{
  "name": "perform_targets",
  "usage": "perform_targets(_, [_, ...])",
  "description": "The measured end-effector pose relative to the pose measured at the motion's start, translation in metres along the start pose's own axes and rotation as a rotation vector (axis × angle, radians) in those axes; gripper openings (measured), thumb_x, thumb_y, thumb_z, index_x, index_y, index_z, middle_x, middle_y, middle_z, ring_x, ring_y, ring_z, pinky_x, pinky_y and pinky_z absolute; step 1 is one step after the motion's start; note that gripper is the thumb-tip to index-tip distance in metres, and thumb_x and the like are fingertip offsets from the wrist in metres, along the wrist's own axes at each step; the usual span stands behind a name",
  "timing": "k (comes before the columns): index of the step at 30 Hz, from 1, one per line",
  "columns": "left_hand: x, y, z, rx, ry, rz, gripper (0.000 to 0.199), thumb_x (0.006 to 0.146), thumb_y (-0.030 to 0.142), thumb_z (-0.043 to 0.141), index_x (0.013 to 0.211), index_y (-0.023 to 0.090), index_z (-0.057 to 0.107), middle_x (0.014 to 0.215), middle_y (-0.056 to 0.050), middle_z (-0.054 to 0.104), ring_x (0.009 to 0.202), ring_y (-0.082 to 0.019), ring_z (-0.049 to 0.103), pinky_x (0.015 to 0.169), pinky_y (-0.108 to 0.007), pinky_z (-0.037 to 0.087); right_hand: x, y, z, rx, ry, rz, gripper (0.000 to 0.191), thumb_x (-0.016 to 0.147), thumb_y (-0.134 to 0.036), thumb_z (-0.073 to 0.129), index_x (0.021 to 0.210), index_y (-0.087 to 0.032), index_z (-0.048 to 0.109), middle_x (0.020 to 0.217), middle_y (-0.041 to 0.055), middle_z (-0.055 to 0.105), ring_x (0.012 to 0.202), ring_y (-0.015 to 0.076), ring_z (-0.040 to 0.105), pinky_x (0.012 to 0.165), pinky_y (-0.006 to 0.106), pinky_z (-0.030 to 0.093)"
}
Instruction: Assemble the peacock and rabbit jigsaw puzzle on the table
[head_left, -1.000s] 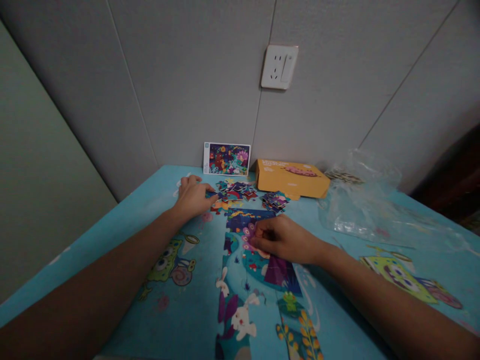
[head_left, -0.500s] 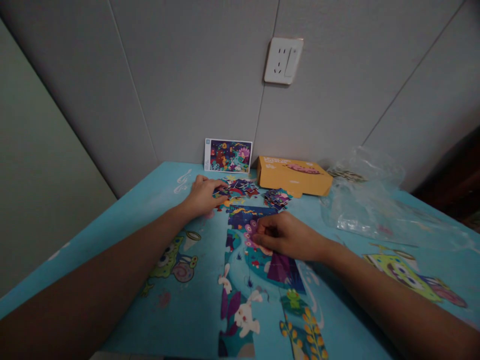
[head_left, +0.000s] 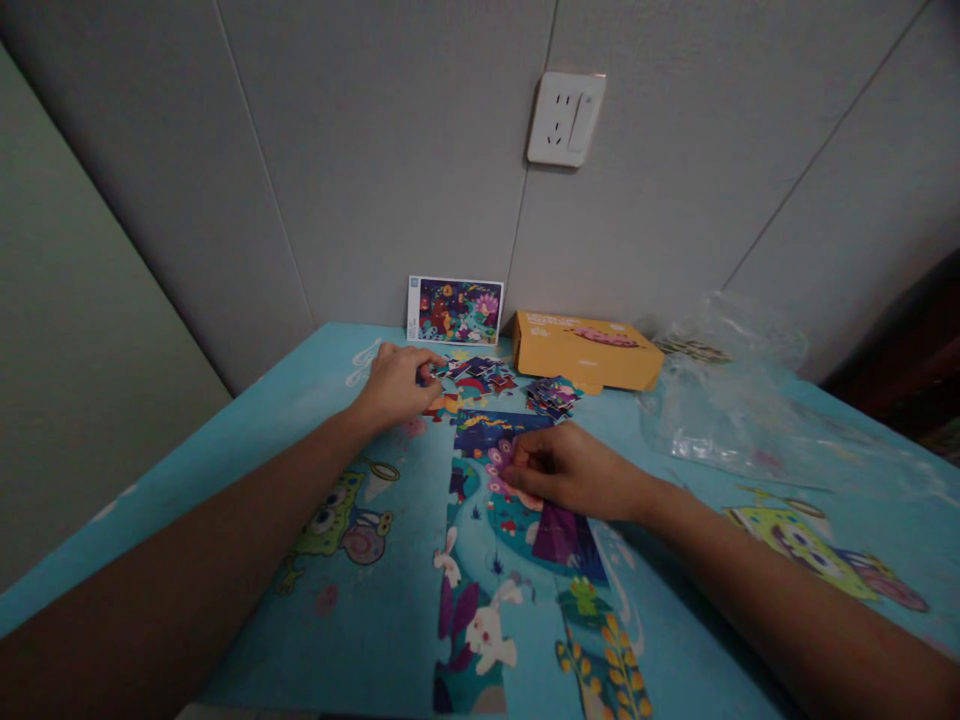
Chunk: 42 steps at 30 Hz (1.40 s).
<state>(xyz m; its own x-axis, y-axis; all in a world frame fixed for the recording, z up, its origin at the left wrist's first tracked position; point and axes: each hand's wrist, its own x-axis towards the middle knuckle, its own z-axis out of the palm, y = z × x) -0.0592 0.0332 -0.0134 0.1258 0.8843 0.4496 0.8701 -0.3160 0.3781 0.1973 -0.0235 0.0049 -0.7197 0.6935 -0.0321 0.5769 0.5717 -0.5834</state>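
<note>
A partly joined jigsaw puzzle (head_left: 474, 530) lies in front of me, with white rabbits, a frog and a pink-purple shape on it. My right hand (head_left: 566, 465) rests on its upper part, thumb and fingers curled together in a pinch. Whatever these fingertips hold, if anything, is hidden. At the left end of a heap of loose puzzle pieces (head_left: 480, 375), my left hand (head_left: 397, 385) has its thumb and forefinger around a small dark puzzle piece (head_left: 425, 376), partly covered by the fingers. A smaller heap of pieces (head_left: 553, 396) sits right of the larger one.
A picture card (head_left: 457, 312) of the puzzle leans on the wall. Beside it lies an orange box (head_left: 585, 352). Crumpled clear plastic bags (head_left: 720, 420) spread over the right side of the blue cartoon-print table (head_left: 345, 620). A socket (head_left: 566, 120) is on the wall.
My left hand has drawn back slightly to the left, uncovering more of the loose heap, with a dark piece between its fingers. My right hand stays at nearly the same spot.
</note>
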Motion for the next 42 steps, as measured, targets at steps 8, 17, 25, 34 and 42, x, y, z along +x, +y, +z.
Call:
perform_targets(8, [-0.007, 0.007, 0.006, 0.109, -0.159, 0.107, 0.039, 0.081, 0.048, 0.058, 0.115, 0.032, 0.068, 0.122, -0.003, 0.063, 0.113, -0.032, 0.040, 0.094, -0.048, 0.032, 0.000, 0.004, 0.002, -0.023, 0.027, -0.014, 0.024, 0.087, -0.030, 0.054, 0.067, -0.017, 0.057, 0.057, -0.0026, 0.055, 0.049, 0.0073, 0.043, 0.049, 0.023, 0.026])
perform_targets(17, [-0.011, 0.015, 0.000, 0.208, -0.241, 0.187, 0.048, 0.080, 0.056, 0.055, 0.117, 0.027, 0.067, 0.127, -0.007, 0.058, 0.119, -0.036, 0.035, 0.096, -0.053, 0.030, 0.001, 0.004, 0.003, -0.026, 0.041, -0.009, 0.022, 0.085, -0.029, 0.054, 0.066, -0.017, 0.056, 0.056, -0.0032, 0.054, 0.048, 0.0070, 0.042, 0.048, 0.023, 0.024])
perform_targets(25, [-0.010, 0.014, -0.014, 0.220, -0.375, 0.148, 0.040, 0.075, 0.040, 0.062, 0.112, 0.028, 0.067, 0.126, -0.008, 0.057, 0.121, -0.036, 0.036, 0.096, -0.054, 0.031, 0.000, -0.001, -0.001, -0.036, 0.026, 0.006, 0.021, 0.084, -0.026, 0.055, 0.065, -0.017, 0.057, 0.055, -0.0033, 0.053, 0.048, 0.0069, 0.040, 0.049, 0.023, 0.024])
perform_targets(34, [-0.008, 0.013, -0.011, 0.180, -0.388, 0.082, 0.041, 0.070, 0.035, 0.066, 0.108, 0.022, 0.061, 0.128, -0.010, 0.051, 0.124, -0.033, 0.036, 0.100, -0.050, 0.033, 0.000, 0.001, 0.001, -0.039, 0.033, -0.006, 0.021, 0.084, -0.026, 0.055, 0.066, -0.017, 0.056, 0.055, -0.0038, 0.053, 0.049, 0.0064, 0.040, 0.050, 0.023, 0.024])
perform_targets(42, [-0.010, 0.019, -0.014, 0.026, -0.248, 0.076, 0.029, 0.070, 0.025, 0.065, 0.099, 0.023, 0.063, 0.098, -0.005, 0.056, 0.107, -0.027, 0.049, 0.098, -0.045, 0.036, 0.000, 0.002, 0.002, -0.005, 0.031, -0.010, 0.023, 0.086, -0.028, 0.055, 0.065, -0.017, 0.057, 0.056, -0.0027, 0.054, 0.048, 0.0073, 0.040, 0.050, 0.024, 0.024])
